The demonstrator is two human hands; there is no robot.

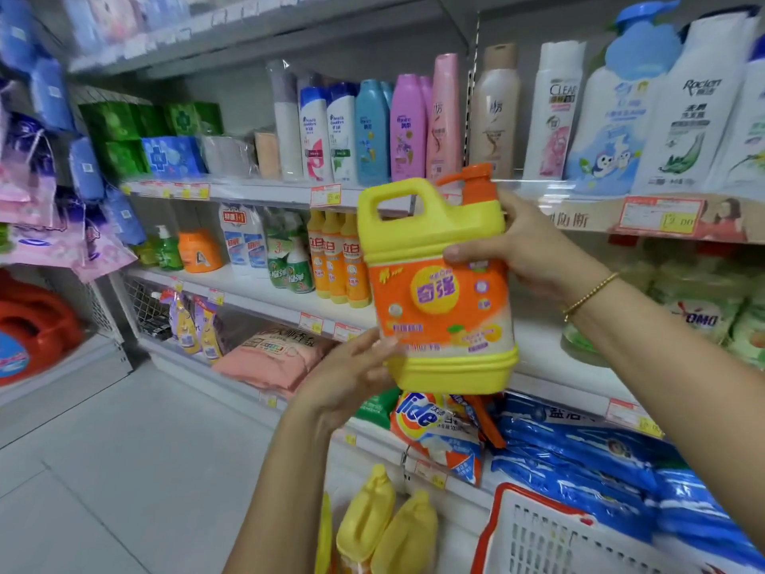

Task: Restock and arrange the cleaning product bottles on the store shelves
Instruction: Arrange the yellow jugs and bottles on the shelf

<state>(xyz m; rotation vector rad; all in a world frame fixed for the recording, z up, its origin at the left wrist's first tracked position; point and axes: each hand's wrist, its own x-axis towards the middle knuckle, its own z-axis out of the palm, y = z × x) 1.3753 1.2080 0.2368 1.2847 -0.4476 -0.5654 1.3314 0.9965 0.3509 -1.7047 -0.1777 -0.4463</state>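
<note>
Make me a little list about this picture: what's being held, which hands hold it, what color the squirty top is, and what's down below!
held thing: yellow jug with an orange label, in front of the shelves
left hand: holds its lower left corner
right hand: grips its upper right side
pump top: orange
below: red-rimmed white basket, yellow bottles

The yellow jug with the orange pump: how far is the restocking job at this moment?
Looks done: three orange-yellow bottles stand in a row on the middle shelf. In hand: the yellow jug is off the shelves, the right hand gripping near its top, the left hand holding its lower corner. Left: placing this jug; more yellow bottles sit low down beside a red-rimmed basket, perhaps still to arrange.
</note>
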